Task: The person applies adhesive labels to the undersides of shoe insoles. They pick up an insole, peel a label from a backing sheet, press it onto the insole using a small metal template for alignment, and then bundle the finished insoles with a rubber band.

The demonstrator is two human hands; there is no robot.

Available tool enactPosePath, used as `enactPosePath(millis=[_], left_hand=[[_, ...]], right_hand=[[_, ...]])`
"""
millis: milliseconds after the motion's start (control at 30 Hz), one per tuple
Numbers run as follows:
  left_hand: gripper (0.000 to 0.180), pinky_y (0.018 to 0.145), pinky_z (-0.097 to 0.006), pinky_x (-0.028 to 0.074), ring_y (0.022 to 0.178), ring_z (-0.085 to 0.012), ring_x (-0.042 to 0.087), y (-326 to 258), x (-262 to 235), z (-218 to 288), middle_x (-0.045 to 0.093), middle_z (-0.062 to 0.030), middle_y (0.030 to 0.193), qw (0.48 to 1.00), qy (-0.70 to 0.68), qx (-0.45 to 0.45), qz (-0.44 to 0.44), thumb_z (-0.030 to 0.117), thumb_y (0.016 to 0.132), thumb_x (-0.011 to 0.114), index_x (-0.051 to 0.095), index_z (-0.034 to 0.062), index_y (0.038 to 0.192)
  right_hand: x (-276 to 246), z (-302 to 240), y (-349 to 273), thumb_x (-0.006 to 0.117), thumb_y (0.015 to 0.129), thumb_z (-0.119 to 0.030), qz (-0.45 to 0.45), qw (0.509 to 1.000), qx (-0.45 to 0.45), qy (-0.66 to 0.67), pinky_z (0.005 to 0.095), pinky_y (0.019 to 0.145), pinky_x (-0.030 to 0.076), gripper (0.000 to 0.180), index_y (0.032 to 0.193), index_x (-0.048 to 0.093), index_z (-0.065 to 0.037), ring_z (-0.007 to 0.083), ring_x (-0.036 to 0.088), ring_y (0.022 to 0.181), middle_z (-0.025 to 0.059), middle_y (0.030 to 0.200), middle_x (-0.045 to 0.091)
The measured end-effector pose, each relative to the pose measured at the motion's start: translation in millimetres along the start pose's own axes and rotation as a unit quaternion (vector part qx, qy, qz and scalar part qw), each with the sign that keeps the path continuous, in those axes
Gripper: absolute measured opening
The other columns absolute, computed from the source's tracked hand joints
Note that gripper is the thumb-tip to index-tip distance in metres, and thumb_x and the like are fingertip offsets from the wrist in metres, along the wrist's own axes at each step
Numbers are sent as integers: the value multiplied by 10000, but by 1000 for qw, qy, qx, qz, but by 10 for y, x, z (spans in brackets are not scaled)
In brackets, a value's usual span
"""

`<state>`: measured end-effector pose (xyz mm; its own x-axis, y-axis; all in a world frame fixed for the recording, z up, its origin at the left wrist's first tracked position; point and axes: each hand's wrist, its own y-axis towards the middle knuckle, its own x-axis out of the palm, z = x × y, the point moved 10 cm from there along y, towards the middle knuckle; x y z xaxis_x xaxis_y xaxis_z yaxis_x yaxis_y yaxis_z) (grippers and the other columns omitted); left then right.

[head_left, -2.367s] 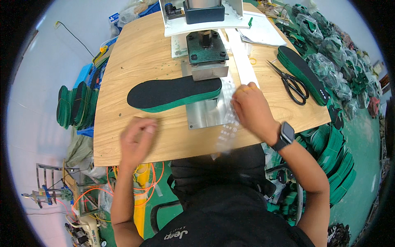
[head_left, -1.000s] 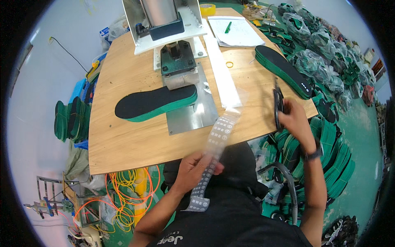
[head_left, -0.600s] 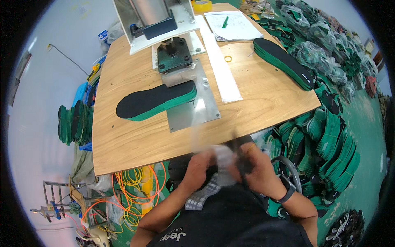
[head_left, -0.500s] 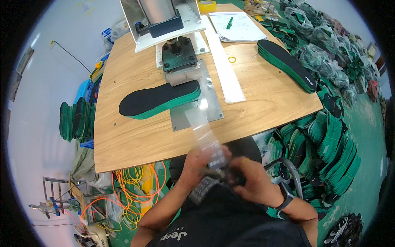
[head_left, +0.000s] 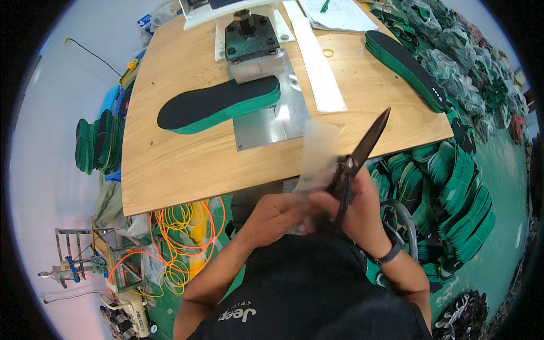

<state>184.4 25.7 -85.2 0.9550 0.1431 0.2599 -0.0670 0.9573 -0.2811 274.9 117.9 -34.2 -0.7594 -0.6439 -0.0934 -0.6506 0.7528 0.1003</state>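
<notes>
My right hand (head_left: 365,212) is wrapped round the handles of dark metal scissors (head_left: 368,139), whose blades lie together and point up and to the right, past the table edge. My left hand (head_left: 273,218) is closed beside it, at the lower end of a translucent plastic strip (head_left: 320,150) that stands up between the hands. The strip and the fingertips are blurred. On the table in front lies a stack of black-topped green insoles (head_left: 221,105), its right end under the pressing block (head_left: 258,67) of a press, partly over a metal plate (head_left: 272,127).
A second insole stack (head_left: 405,71) lies at the table's right side. Beside the press are a long white strip (head_left: 320,68), a yellow ring (head_left: 328,53) and a notebook (head_left: 340,16) with a green pen. Bundled insoles (head_left: 459,209) pile up right of the table; orange hoses (head_left: 175,238) coil on the left floor.
The scissors have swung up and right in my right hand, blades now in plain view. The translucent strip has shifted right and stands more upright. The view has tilted down.
</notes>
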Motion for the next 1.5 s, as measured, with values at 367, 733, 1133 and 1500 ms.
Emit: enactPosePath(millis=[367, 733, 1133, 1500], left_hand=[[210, 523, -254, 497, 579, -148, 618, -17, -334, 87, 646, -97, 675, 990, -86, 16, 108, 178, 930, 577, 636, -23, 935], [188, 590, -247, 482, 656, -113, 610, 66, -250, 161, 644, -63, 772, 989, -56, 101, 90, 161, 976, 493, 579, -6, 979], [160, 581, -246, 497, 637, -109, 616, 90, -85, -67, 656, -61, 777, 997, -59, 43, 35, 153, 945, 552, 603, 4, 969], [169, 684, -239, 515, 753, -104, 650, 61, 3, -196, 691, -66, 859, 999, 33, 18, -28, 86, 905, 574, 633, -13, 1030]], right_hand=[[-514, 142, -270, 865, 662, -225, -147, 982, 117, 2, 273, 817, 420, 642, 1106, 435, -50, 128, 502, 880, 9, 947, 497], [-367, 319, -400, 851, 593, -513, -301, 900, 121, -292, 366, 593, 484, 791, 1021, 526, 68, 293, 612, 633, 129, 670, 568], [-462, 212, -354, 852, 602, -467, -243, 917, 50, -312, 350, 552, 479, 663, 923, 586, 48, 282, 605, 590, 109, 644, 562], [-434, 141, -401, 872, 595, -405, -244, 921, 8, -303, 322, 502, 477, 596, 855, 602, 58, 277, 609, 544, 119, 609, 558]])
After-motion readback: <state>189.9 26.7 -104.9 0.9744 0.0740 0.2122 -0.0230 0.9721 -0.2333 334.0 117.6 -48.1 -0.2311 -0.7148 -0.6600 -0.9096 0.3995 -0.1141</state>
